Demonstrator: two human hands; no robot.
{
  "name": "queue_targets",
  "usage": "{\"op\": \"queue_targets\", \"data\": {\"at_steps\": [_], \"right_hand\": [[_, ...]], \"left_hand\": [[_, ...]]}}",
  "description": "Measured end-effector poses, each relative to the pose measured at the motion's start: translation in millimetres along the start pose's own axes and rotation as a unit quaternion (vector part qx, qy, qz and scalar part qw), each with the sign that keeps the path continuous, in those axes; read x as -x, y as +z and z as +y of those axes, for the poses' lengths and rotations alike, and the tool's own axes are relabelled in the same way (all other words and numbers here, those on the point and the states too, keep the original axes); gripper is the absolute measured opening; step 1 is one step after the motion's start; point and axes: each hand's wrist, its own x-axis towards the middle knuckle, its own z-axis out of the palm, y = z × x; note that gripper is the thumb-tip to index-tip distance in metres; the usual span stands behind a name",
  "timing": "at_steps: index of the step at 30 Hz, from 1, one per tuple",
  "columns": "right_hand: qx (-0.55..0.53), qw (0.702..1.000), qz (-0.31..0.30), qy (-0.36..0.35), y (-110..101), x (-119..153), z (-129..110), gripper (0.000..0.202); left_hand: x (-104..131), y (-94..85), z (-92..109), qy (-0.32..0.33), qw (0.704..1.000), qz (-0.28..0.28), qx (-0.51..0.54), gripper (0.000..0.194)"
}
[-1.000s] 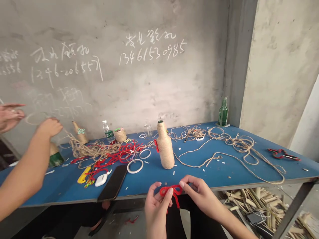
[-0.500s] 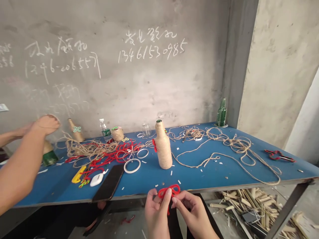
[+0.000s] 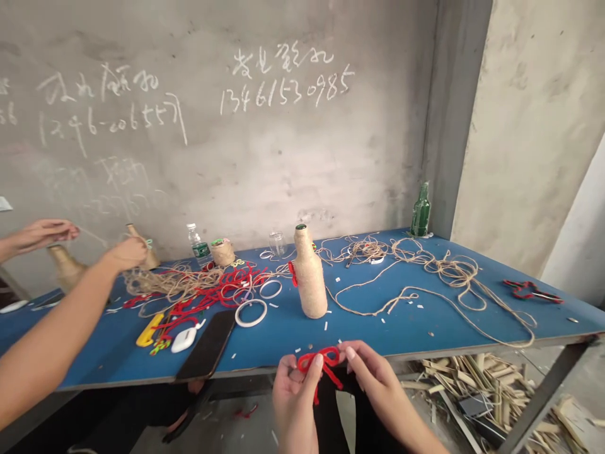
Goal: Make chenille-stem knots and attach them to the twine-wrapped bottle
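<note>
A small red cord bow (image 3: 326, 359) with two loops and hanging tails is held above my lap, close to the table's front edge. My left hand (image 3: 299, 394) pinches it at the middle, thumb on top. My right hand (image 3: 371, 372) has thumb and forefinger closed on the bow's right loop. Just beyond my hands a bottle wrapped in twine (image 3: 312, 284) stands upright on the blue table (image 3: 278, 337), with a red ornament on its left side. Loose twine (image 3: 359, 310) trails from beside the bottle to the right.
At left, another person's hands (image 3: 125, 252) stretch twine near a wrapped bottle (image 3: 66, 268). Tangled red cord (image 3: 208, 296), white rings (image 3: 250, 313), a phone (image 3: 208, 343) and a yellow-handled tool (image 3: 150, 330) lie left. Scissors (image 3: 532, 291) and a green bottle (image 3: 420, 211) are right.
My right hand has shifted from the bow's middle to its right loop, and the tails show more. The other person's hands have moved apart, drawing out twine.
</note>
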Motion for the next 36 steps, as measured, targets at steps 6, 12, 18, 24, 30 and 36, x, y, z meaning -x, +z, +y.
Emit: {"op": "queue_targets", "data": {"at_steps": [6,12,18,24,30,36], "right_hand": [[0.071,0.995,-0.041,-0.048,-8.1,-13.6,-18.4,0.038],[0.086,0.994,-0.013,-0.061,-14.7,-19.3,-24.7,0.038],[0.099,0.993,-0.009,-0.07,-15.1,-17.2,-26.1,0.038],[0.084,0.994,-0.017,-0.062,-8.5,-17.5,-24.0,0.037],[0.027,0.999,-0.042,-0.022,-6.9,-15.5,-26.3,0.044],[0.022,0.997,-0.078,-0.004,-3.5,-18.1,-23.6,0.042]], "left_hand": [[4.0,4.9,1.9,-0.007,0.999,-0.022,-0.044,0.057],[4.3,-0.8,9.1,-0.024,0.994,-0.074,-0.081,0.065],[8.3,-4.1,11.9,-0.011,0.992,-0.089,-0.091,0.062],[2.3,-4.9,14.3,-0.025,0.985,-0.107,-0.13,0.064],[-5.7,-9.8,20.1,-0.031,0.976,-0.131,-0.168,0.055],[-4.9,-8.5,18.4,-0.022,0.974,-0.128,-0.185,0.056]]}}
